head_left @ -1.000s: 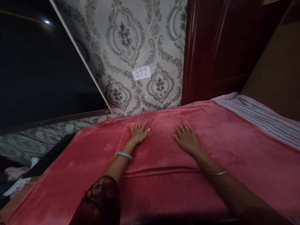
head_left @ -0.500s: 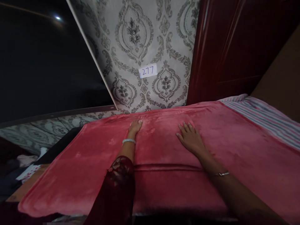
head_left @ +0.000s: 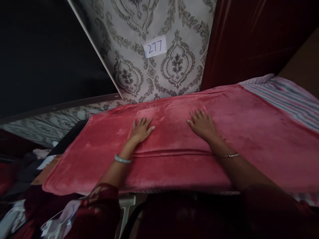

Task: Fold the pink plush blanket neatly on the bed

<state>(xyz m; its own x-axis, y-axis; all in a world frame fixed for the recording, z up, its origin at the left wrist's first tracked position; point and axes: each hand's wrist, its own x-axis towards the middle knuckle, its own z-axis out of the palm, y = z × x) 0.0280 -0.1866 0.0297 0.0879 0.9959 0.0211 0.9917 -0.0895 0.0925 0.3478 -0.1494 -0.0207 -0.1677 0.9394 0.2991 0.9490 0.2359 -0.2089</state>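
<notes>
On red blanket (head_left: 174,159) | left hand (head_left: 141,130), right hand (head_left: 202,124) flat, grip wide (near edge hidden)

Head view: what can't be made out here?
- What lies under the red blanket: the blanket covers it, and both the left hand and right hand lie flat on top.
- The dark panel at upper left: too dim to identify.
- The clutter at lower left: dark and cut off by the frame edge.
- The striped sheet: runs off the right edge.
</notes>
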